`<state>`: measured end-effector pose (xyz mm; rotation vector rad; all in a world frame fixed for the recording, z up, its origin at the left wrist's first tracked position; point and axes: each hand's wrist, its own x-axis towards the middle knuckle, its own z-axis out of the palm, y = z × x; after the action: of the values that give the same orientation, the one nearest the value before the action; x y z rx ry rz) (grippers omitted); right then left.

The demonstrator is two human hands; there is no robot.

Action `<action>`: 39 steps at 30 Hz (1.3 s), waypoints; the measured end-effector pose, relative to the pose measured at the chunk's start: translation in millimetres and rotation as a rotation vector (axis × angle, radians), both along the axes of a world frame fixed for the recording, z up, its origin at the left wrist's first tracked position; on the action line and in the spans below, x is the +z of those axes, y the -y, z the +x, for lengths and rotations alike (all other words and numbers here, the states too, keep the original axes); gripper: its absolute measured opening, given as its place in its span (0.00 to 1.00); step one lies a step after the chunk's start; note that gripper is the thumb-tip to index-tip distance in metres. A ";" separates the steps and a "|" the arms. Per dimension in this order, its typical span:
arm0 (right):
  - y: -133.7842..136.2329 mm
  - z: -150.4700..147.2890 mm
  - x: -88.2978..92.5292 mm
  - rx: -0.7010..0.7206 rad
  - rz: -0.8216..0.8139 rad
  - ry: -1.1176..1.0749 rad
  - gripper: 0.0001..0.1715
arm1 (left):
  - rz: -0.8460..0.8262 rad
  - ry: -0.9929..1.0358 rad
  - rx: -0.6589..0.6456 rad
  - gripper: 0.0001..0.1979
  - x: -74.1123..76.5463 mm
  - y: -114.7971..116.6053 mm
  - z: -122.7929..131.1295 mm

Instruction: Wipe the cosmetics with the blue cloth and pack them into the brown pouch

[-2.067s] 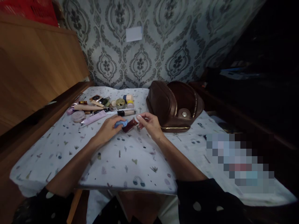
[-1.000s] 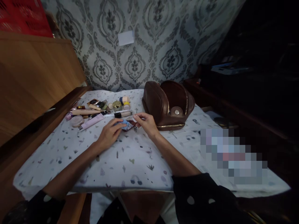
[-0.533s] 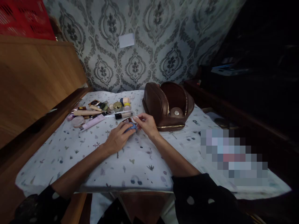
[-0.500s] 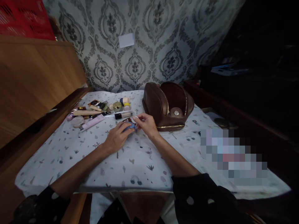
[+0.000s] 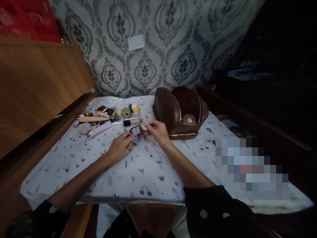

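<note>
A small red-brown bottle (image 5: pixel 137 131) with a pale patterned label is between the left hand (image 5: pixel 121 144) and the right hand (image 5: pixel 158 132), over the printed table cover (image 5: pixel 141 181). Whether its underside touches the cover, I cannot tell. The bottle is not upright; it is turned on its side. Its long axis goes across the view, from the broad end near the left hand to the right and slightly away from the person. The narrow, whitish end points to the right hand.

The right hand grasps this whitish end in a pinch of thumb and fingertips. The left hand is half closed, with its back upward, and holds a blue cloth (image 5: pixel 135 139) at the near edge of the bottle. Whether the left fingers also touch the bottle is not clear.

Just beyond the bottle lies a clear tube with a black cap (image 5: pixel 132 122), its long axis nearly parallel. Farther left are a lilac tube (image 5: pixel 99 129) and a round flat case (image 5: pixel 85 128). Behind the clear tube is a jar with a golden lid (image 5: pixel 126 112). Close to the right hand stands a brown bag (image 5: pixel 164 107), its zip open.
</note>
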<state>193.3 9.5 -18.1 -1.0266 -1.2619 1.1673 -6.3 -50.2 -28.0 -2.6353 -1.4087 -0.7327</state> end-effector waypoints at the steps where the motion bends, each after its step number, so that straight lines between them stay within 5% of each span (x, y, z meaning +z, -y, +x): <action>1: -0.3 0.0 -0.5 0.000 -0.003 0.000 0.27 | 0.003 -0.019 -0.027 0.14 -1.0 1.6 1.5; 5: -1.5 -0.3 -2.6 0.023 -0.012 -0.022 0.26 | -0.047 0.034 -0.065 0.14 1.5 -0.5 0.6; 11: 1.6 1.5 0.4 0.151 0.088 0.072 0.22 | -0.180 0.305 0.121 0.10 15.6 -9.5 -14.3; 18: 5.0 5.2 3.8 0.233 0.276 0.210 0.16 | -0.378 0.727 0.288 0.12 13.8 -15.2 -22.5; 25: 4.2 3.4 0.5 0.293 0.360 0.255 0.11 | -0.172 0.510 0.149 0.12 23.2 -22.4 -13.5; 32: 3.3 4.1 -1.9 0.333 0.482 0.245 0.06 | -0.182 0.410 -0.036 0.14 35.1 -36.2 5.1; 39: 1.8 3.0 -3.2 0.305 0.455 0.225 0.11 | -0.431 0.548 0.151 0.13 18.9 -65.3 -10.9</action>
<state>196.4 7.7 -21.3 -0.6512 -1.8113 0.9364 -17.2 15.1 -9.1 -2.6913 -2.0851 -1.3384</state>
